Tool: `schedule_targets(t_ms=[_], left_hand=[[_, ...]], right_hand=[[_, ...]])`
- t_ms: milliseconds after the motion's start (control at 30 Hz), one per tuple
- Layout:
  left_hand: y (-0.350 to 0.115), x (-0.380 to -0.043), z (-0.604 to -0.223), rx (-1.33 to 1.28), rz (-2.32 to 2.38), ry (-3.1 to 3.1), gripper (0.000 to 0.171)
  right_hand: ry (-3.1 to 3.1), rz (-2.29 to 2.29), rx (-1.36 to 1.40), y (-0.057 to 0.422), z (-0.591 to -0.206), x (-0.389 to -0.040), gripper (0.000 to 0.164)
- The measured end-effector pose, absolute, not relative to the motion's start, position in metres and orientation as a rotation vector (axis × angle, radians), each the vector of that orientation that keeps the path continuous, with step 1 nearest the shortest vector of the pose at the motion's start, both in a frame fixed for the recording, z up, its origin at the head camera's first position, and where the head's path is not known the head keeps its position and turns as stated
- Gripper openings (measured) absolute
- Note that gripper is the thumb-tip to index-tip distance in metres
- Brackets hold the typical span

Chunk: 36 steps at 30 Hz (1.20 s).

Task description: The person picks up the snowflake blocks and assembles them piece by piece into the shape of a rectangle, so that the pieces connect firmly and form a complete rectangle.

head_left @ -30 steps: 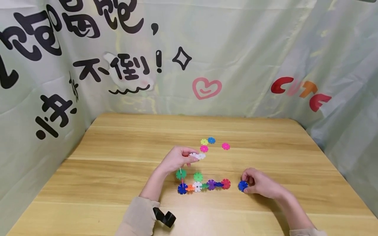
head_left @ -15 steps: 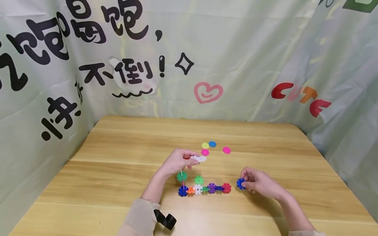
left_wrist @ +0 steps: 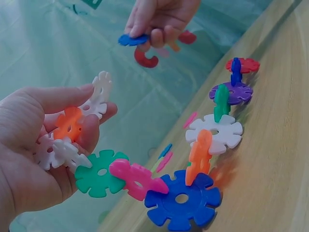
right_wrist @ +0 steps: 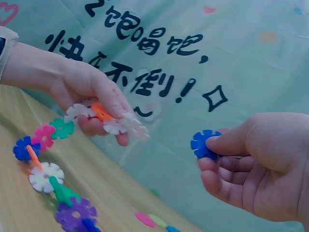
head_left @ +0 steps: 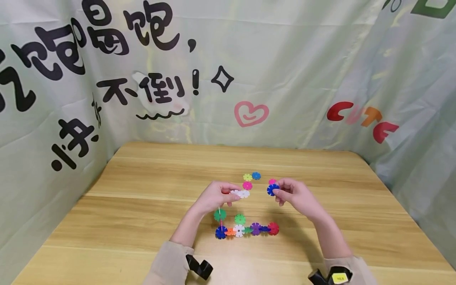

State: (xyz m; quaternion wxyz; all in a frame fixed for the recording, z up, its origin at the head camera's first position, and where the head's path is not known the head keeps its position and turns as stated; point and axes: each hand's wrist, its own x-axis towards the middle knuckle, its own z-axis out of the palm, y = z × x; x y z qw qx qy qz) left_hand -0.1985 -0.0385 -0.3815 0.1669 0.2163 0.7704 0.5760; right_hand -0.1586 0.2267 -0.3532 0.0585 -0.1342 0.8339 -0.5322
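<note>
A chain of interlocking plastic snowflake discs runs along the table, with a blue disc [left_wrist: 182,200] at its corner and a red disc [head_left: 273,228] at its right end. From that corner the chain rises through a pink disc [left_wrist: 137,179] and a green disc [left_wrist: 100,173] to white and orange discs [left_wrist: 68,124]. My left hand [head_left: 215,196] grips this upper end, a white disc [left_wrist: 101,94] sticking out past the fingertips. Level with it on the right, my right hand [head_left: 297,198] pinches a single blue disc [right_wrist: 205,143] between thumb and fingers, apart from the chain.
Beyond the hands lie loose discs: yellow [head_left: 247,177], light blue [head_left: 256,175] and pink [head_left: 247,185], with another pink one [head_left: 272,181] partly behind the right hand's disc. A printed curtain [head_left: 285,71] closes off the table's back and sides.
My right hand has lifted the blue disc off the table's right side and carried it up and left, towards the left hand. The left hand keeps its grip on the chain nearly in place.
</note>
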Motion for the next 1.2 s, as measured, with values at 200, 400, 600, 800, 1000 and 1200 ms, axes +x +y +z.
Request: schedule_targets(t_ms=[200,400,600,800,1000,1200], left_hand=[[-0.037,-0.198,-0.381,0.616,1.644,2.187,0.03],[-0.038,-0.198,-0.381,0.611,1.64,2.178,0.028],[-0.036,-0.197,-0.381,0.616,1.634,2.189,0.028],[-0.035,-0.198,-0.38,0.62,1.633,2.185,0.027],[-0.035,-0.198,-0.38,0.633,1.628,2.185,0.027],[-0.035,-0.198,-0.381,0.636,1.622,2.183,0.026]], right_hand=[[2.483,-1.657,-0.41,0.211,-0.363,-0.162,0.015],[2.643,-1.572,-0.431,0.199,-0.371,-0.158,0.009],[2.744,-1.493,-0.473,0.192,-0.375,-0.156,0.006],[2.779,-1.44,-0.492,0.189,-0.375,-0.156,0.005],[2.811,-1.394,-0.514,0.188,-0.376,-0.156,0.004],[2.886,-1.339,-0.565,0.187,-0.377,-0.157,0.005]])
